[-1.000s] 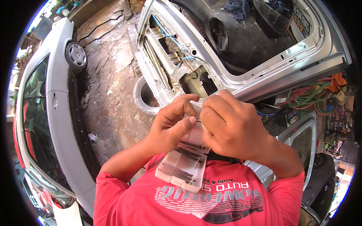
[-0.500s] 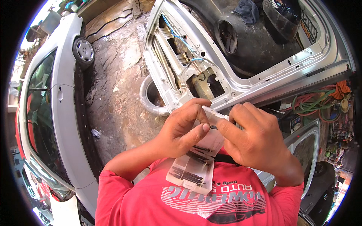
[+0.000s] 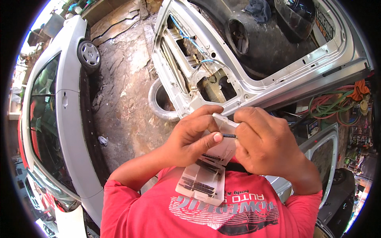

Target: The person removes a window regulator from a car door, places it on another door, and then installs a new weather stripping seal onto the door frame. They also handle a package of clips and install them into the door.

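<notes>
A small clear plastic case (image 3: 193, 194) hangs open in front of my red shirt, with several dark, thin bits (image 3: 198, 185) lying in its lower half. Its raised clear lid (image 3: 224, 148) stands between my hands. My left hand (image 3: 189, 137) is closed, its thumb and fingers pinching one end of a short dark rod (image 3: 229, 135), apparently a bit from the case. My right hand (image 3: 266, 141) is closed at the rod's other end, its fingertips against it and close to the lid. Part of the case's hinge side is hidden behind my left hand.
A bare silver car door (image 3: 254, 93) with blue wiring stands just ahead of my hands. A tire (image 3: 158, 104) lies on the worn floor beside it. To the left is a silver car (image 3: 73, 119). Coiled hoses (image 3: 331, 104) and another door frame (image 3: 329, 154) are at right.
The dark rod now shows plainly between my left thumb and right fingers. My right fingers have shifted slightly and curled more. The case stays in about the same place.
</notes>
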A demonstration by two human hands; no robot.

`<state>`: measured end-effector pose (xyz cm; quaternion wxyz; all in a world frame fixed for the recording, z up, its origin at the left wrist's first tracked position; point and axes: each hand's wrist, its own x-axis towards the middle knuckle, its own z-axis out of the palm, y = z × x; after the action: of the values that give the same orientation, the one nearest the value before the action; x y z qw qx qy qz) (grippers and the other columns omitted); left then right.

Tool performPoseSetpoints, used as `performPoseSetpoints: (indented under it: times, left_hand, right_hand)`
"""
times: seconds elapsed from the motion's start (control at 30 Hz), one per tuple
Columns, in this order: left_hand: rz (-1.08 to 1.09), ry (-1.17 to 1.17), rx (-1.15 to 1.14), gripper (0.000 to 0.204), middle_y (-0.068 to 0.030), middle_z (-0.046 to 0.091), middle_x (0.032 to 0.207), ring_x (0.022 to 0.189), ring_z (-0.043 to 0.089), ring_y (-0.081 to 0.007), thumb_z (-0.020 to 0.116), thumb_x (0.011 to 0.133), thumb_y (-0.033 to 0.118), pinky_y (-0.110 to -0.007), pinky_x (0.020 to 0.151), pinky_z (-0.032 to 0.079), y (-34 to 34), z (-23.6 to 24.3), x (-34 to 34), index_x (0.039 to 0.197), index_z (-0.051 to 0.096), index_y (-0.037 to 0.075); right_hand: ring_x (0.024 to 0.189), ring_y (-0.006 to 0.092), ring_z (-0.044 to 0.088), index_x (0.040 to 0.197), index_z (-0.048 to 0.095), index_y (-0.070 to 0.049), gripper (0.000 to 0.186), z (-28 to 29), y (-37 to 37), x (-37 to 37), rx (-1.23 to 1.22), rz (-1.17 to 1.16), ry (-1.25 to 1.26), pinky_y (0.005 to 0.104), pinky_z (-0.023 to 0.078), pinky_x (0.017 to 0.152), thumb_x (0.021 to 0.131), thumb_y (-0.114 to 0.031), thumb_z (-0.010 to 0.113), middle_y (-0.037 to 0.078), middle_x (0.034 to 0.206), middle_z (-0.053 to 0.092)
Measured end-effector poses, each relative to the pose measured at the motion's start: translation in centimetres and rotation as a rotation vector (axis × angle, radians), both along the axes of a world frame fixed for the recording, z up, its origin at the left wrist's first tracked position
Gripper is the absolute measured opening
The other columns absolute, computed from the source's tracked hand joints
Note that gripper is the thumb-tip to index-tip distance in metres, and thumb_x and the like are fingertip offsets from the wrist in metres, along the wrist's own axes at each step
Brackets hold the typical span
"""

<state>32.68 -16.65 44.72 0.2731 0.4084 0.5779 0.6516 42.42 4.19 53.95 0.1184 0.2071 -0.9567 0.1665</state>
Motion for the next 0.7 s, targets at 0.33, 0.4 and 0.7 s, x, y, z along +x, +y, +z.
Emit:
performPoseSetpoints:
  times: [0.33, 0.4, 0.7]
  left_hand:
    - [0.009, -0.060, 0.008, 0.008, -0.0147, 0.063, 0.123, 0.136, 0.049, -0.0295, 0.069, 0.098, 0.010, -0.040, 0.109, 0.038, -1.1, -0.6, 0.5, 0.099, 0.068, 0.002]
    - [0.041, -0.078, 0.005, 0.030, -0.0129, 0.066, 0.119, 0.136, 0.049, -0.0310, 0.066, 0.099, 0.028, -0.044, 0.112, 0.036, -1.0, -0.3, 0.9, 0.110, 0.069, 0.000]
    - [0.005, -0.510, 0.060, 0.058, -0.0233, 0.037, 0.156, 0.148, 0.036, -0.0313, 0.048, 0.098, 0.034, -0.045, 0.120, 0.028, -2.3, -2.1, 1.5, 0.143, 0.057, -0.003]
  right_hand:
    - [0.076, 0.0253, 0.064, 0.095, 0.074, -0.008, 0.031, 0.1, -0.1, 0.4, -0.049, -0.053, -0.064, 0.0370, 0.052, 0.061, 0.067, -0.009, 0.086, 0.007, 0.092, 0.059]
    - [0.075, 0.0242, 0.064, 0.094, 0.074, -0.007, 0.029, -0.1, -0.1, 0.4, -0.107, -0.068, -0.037, 0.0360, 0.051, 0.060, 0.067, -0.009, 0.086, 0.007, 0.091, 0.059]
    - [0.077, 0.0255, 0.064, 0.086, 0.071, -0.007, 0.016, -1.9, -1.8, 1.2, -0.176, -0.147, -0.105, 0.0393, 0.052, 0.064, 0.073, -0.008, 0.079, 0.007, 0.090, 0.054]
